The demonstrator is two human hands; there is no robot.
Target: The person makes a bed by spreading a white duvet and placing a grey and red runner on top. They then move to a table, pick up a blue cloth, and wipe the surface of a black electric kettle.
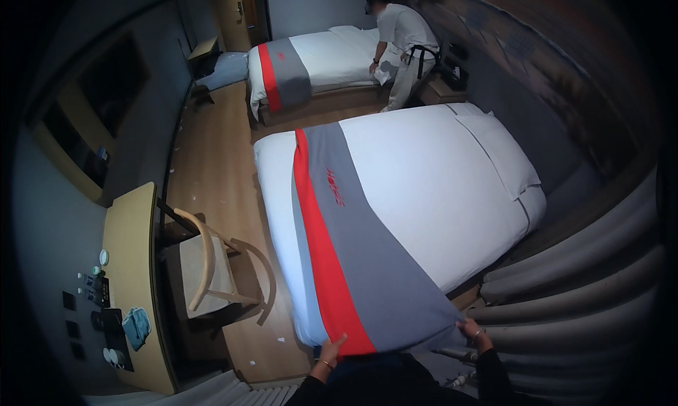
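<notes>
A grey bed runner with a red stripe (392, 268) lies across the foot part of the near bed, over its white duvet (413, 173). Its near end is held up over the bedside by both hands. My left hand (332, 349) grips the edge at the red stripe. My right hand (469, 329) pinches the grey corner, farther right, and the cloth is stretched between the two. A white pillow (508, 160) lies at the head of this bed.
A co-worker (408, 35) bends over the far bed (333, 56). A wooden chair (206, 271) and a desk (135, 236) with a blue cloth (136, 327), bottles and cups stand at left. Curtains (572, 310) hang at right. Small white scraps (252, 363) lie on the floor.
</notes>
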